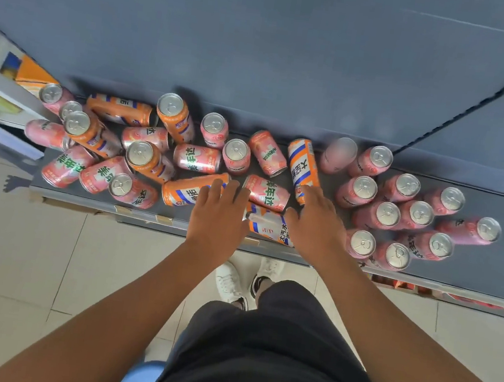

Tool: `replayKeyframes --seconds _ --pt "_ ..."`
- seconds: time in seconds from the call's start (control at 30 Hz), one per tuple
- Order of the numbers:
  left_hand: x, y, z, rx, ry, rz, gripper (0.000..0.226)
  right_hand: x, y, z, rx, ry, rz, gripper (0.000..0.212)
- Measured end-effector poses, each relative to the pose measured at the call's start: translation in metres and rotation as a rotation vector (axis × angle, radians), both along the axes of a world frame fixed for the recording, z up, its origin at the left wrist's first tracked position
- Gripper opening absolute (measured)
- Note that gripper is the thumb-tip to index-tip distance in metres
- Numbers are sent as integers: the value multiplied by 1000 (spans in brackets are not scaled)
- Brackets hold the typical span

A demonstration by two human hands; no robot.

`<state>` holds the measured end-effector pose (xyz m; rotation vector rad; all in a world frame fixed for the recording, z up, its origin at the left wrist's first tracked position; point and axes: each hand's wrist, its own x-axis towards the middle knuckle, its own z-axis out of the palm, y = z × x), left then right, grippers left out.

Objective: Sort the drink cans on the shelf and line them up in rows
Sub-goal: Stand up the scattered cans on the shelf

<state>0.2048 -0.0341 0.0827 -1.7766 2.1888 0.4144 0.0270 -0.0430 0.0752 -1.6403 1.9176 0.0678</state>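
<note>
Open-fingered, the left hand (219, 210) touches a toppled orange can (180, 192) at its 10 o'clock and the right hand (315, 223) a second can (300, 165) at its 11, on the shelf (474, 271); each should wrap its can's middle, then stand it clear of the pink cans (387, 215) at 3 o'clock.

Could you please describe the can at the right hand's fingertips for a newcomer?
On the grey shelf, find the right hand. The can lies at its fingertips, pointing at the back wall. Unlike the pink cans beside it, it is orange and white with blue stripes.
</note>
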Motion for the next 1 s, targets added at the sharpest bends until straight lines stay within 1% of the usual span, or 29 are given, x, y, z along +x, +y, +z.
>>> replayKeyframes --seconds 0.1,0.23,0.37,0.5,0.67,0.83,0.9,1.0 --pt "-2 -12 -2 8 -23 9 54 1 -9 -4 24 -19 61 48" --pt "-5 -33 -1 -4 6 66 52 -2 -11 -19 22 -6 249 46" --pt "-10 -54 -6 -22 9 62 54 -1 -5 -28 51 -19 277 44" --pt "-13 -69 -23 2 -14 -55 54 5 4 -41 74 -40 245 39" --pt "-19 -82 -49 42 33 -224 58 11 19 -56 120 55 195 39" --pt "-22 -98 -75 130 27 -406 52 25 34 -74 203 192 179 52" --pt "-23 -105 -88 187 23 -457 52 30 39 -82 209 211 183 57" --pt "-26 -112 -105 213 46 -525 52 35 41 -94 179 219 115 62"
